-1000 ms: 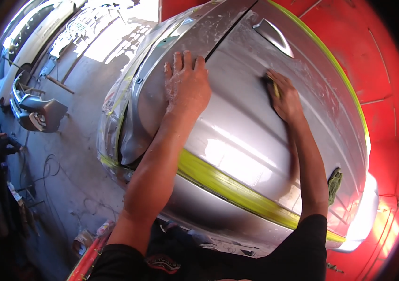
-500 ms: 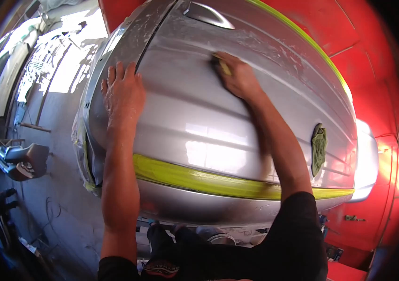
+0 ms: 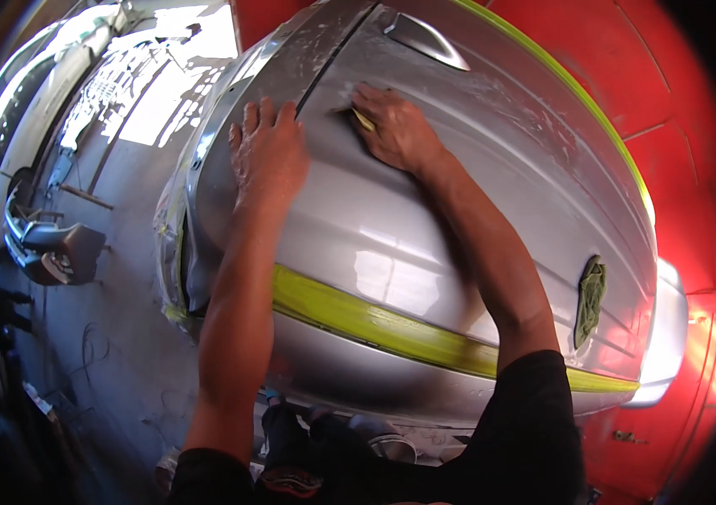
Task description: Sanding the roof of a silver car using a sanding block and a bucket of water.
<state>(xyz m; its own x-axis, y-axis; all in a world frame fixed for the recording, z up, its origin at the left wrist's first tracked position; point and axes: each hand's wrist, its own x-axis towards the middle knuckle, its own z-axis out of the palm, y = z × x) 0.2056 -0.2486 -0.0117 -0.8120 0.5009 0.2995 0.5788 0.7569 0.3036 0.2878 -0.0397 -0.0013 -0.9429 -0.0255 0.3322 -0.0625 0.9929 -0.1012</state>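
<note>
A silver car roof [image 3: 333, 202] with lengthwise ridges spreads in front of me. My left hand [image 3: 271, 160] lies flat on it near the left end, fingers apart, beside a dark panel gap. To its right my right hand [image 3: 393, 128] presses a small yellow-and-dark sanding pad [image 3: 364, 120] against the roof; most of the pad is hidden under my fingers. Beyond that hand sits a silver shark-fin antenna [image 3: 427, 42]. Whitish wet-looking residue streaks the paint around the antenna and the far side.
Yellow-green masking tape [image 3: 375, 322] runs along the near roof edge, and another strip along the far edge. A crumpled green cloth [image 3: 590, 301] lies at the roof's right end. Detached body parts [image 3: 55, 248] stand on the floor at left. A red wall [image 3: 610, 101] rises behind.
My right hand has slid left along the roof with the pad, closer to my left hand. My left hand stays by the panel gap. The whole view has shifted and tilted slightly.
</note>
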